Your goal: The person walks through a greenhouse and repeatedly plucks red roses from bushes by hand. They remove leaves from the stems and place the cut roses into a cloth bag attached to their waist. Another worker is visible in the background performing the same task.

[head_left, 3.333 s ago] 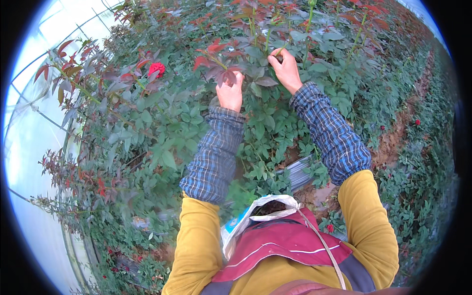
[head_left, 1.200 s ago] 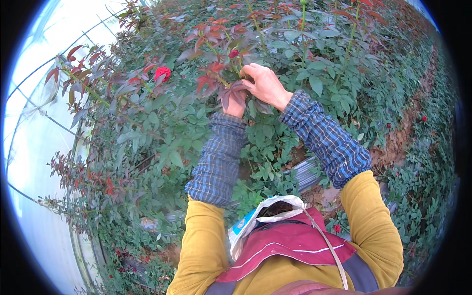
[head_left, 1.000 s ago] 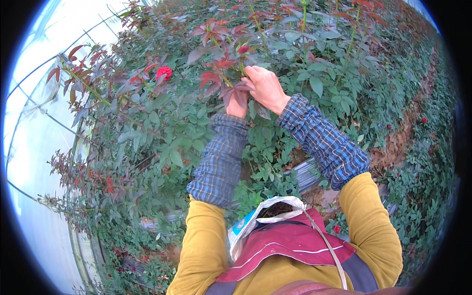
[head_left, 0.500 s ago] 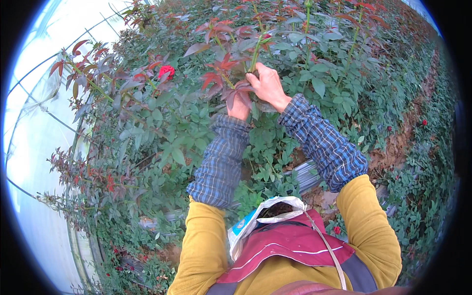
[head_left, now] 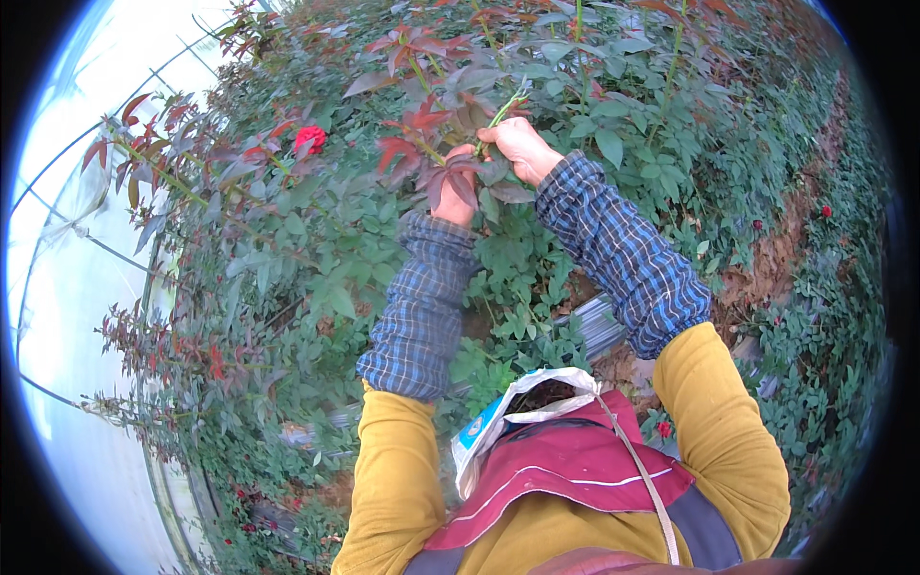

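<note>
Green stem, one; hands, two

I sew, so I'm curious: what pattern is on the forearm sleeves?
The forearm sleeves are blue-and-dark plaid with thin pale lines, clearest in the head view.

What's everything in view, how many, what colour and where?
Rose bushes: uncountable, green and reddish, throughout
Large bloom: one, red, upper left
Small blooms: several, red, both sides
Stem: one, green, upper centre
Sheeting: one stretch, whitish, far left
Frame bars: several, dark, across sheeting
Soil: patches, brown, right
Bag: one, white and blue, lower centre
Apron: one, maroon, lower centre
Strap: one, beige, over apron
Shirt: one, yellow, bottom
Arm covers: two, blue plaid, centre
Left grip: one, bare, partly behind leaves
Right grip: one, bare, around stem
</note>
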The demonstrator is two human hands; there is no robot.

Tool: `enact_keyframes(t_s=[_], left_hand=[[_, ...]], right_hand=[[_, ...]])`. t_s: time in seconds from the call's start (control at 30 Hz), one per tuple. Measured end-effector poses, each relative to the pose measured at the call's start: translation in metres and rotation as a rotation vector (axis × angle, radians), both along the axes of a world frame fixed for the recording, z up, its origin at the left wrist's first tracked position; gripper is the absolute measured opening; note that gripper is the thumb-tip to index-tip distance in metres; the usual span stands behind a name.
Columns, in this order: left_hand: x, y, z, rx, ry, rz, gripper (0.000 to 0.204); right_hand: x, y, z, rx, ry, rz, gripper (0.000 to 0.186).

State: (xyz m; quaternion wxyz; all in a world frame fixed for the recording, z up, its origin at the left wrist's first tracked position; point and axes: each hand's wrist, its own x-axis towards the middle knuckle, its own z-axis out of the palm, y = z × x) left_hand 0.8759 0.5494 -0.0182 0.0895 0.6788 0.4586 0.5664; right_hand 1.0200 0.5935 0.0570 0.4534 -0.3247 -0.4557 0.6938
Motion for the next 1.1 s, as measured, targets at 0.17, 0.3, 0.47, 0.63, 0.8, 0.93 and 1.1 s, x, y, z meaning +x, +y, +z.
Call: enact_keyframes(t_s=[0.17, 0.3, 0.47, 0.63, 0.8, 0.93, 1.1], left_hand=[[0.003, -0.007, 0.011, -0.092, -0.011, -0.025, 0.028], [0.019, -0.014, 0.032, -0.018, 0.063, 0.030, 0.027], [0.014, -0.003, 0.039, -0.057, 0.209, 0.080, 0.020], [0.012, 0.017, 0.026, 0.068, 0.170, 0.001, 0.017], [0.006, 0.018, 0.022, -0.031, 0.229, -0.021, 0.016], [-0.001, 0.009, 0.034, -0.146, 0.136, -0.013, 0.014], [-0.016, 0.022, 0.020, -0.105, 0.008, -0.046, 0.013]], right_hand=[[-0.001, 0.004, -0.007, -0.144, 0.049, -0.002, 0.011], [-0.001, 0.004, -0.016, 0.202, -0.096, -0.103, 0.012], [-0.006, -0.017, -0.013, 0.971, -0.422, -0.553, 0.016], [-0.002, -0.005, 0.002, 0.384, -0.214, -0.338, 0.014], [0.003, 0.020, 0.006, -0.031, -0.086, -0.189, 0.010], [0.031, 0.018, 0.037, 0.156, -0.174, -0.089, 0.014], [0.066, -0.019, 0.021, 0.481, -0.176, -0.089, 0.022]])
